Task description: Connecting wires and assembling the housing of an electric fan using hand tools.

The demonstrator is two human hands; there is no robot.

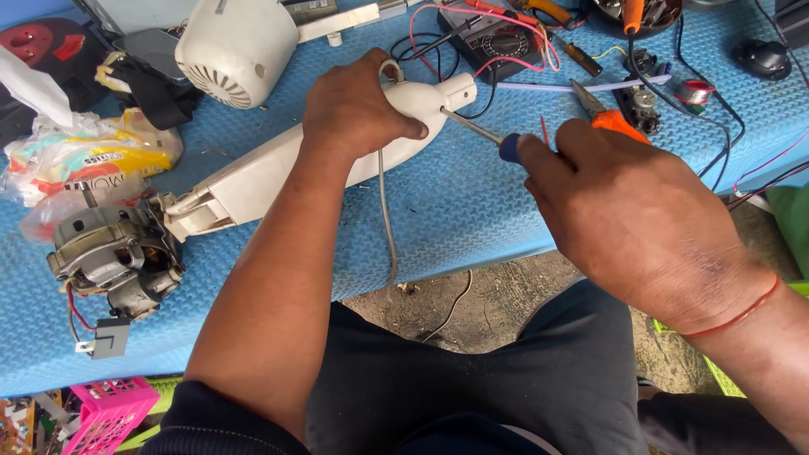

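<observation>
Blue foam mat (472, 211) is serving as the bench. Head view: left hand (358, 105) is clamping the white fan stand (278, 168), fingers closed over its neck. Right hand (640, 219) is gripping the screwdriver (484, 133), tip entering the neck end just beside the left fingers. Judgement: keep the shaft in line with the screw and press firmly.

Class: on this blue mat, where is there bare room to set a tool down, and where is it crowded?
Free: the blue mat in front of the white housing, between the motor and right hand. Crowded: the far edge around the multimeter and pliers.
</observation>
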